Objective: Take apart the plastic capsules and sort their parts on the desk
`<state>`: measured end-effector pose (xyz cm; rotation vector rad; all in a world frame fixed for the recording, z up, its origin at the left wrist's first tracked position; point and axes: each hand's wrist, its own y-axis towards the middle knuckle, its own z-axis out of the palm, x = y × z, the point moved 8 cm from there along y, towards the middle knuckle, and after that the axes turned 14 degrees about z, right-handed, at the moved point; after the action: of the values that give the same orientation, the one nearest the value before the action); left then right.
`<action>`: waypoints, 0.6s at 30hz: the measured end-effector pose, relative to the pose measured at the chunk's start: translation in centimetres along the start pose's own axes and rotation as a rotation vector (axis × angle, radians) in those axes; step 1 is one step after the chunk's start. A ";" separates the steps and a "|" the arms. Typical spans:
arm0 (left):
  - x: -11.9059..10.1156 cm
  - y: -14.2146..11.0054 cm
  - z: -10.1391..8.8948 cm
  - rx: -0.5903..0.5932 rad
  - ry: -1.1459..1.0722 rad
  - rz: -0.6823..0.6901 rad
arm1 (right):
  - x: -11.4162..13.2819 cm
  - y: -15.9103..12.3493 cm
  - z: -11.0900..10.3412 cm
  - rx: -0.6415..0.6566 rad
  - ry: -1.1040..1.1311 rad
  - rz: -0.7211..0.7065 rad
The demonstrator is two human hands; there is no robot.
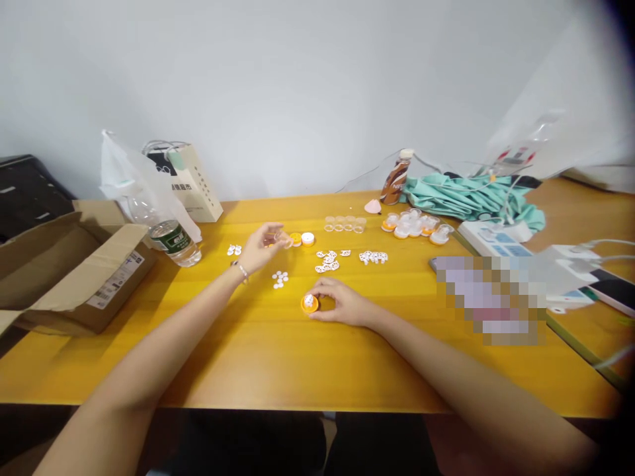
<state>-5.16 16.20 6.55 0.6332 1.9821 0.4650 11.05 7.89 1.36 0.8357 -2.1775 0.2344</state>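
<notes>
My left hand [262, 247] is raised over the table, its fingers closed around a clear plastic cup-like cover [284, 240]. Low in the middle, my right hand [342, 303] pinches a small orange round base [309, 305] from its right side; a white part stands in its centre. Just beyond the left fingers sit an orange round piece [296, 239] and a white-topped one [308, 238]. Between the hands lie several small white discs [280, 279]. White openwork pieces [327, 262] are spread behind my right hand, and clear covers [344, 224] stand in a row farther back.
Finished-looking domed orange pieces [411, 223] cluster at the back right, near a brown drink bottle [395, 178] and green cloth [461, 196]. A power strip [496, 241] lies right. On the left are a cardboard box [114, 277] and a large water bottle [171, 238].
</notes>
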 end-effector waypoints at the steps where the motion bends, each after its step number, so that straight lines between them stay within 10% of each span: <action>1: 0.9 1.5 0.0 -0.008 0.076 -0.028 | 0.0 0.0 0.0 -0.002 0.001 0.000; 9: 5.4 10.7 6.6 0.235 0.352 -0.109 | -0.3 -0.1 0.0 -0.041 0.004 -0.018; 18: 6.8 11.6 10.0 0.392 0.392 -0.152 | -0.5 -0.1 0.0 -0.051 0.026 -0.025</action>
<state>3.80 30.10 3.80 0.6601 2.5063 0.1078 11.29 8.05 1.00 0.8264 -2.1383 0.1763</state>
